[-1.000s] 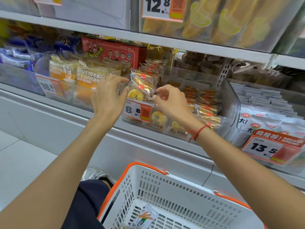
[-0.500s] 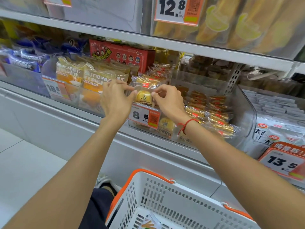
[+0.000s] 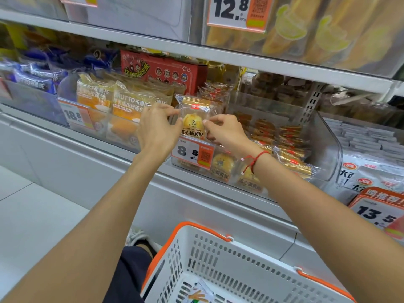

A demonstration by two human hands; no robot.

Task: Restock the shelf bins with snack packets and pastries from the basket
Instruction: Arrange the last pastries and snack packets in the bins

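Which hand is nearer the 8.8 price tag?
Right. The right hand sits just above the 8.8 price tag's upper right corner; the left hand is further off, up and to its left.

Shop, snack aisle: shelf [image 3: 218, 55] with clear bins [image 3: 325, 136] of packets, price tags [image 3: 192, 153] reading 8.8, 12.8, 13.5, basket [image 3: 218, 259] below.

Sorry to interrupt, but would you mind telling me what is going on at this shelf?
A person is restocking. Both hands, left hand and right hand, pinch a clear-wrapped egg yolk pastry upright at the front of the clear bin above the 8.8 price tag. The white basket sits below with a packet inside.
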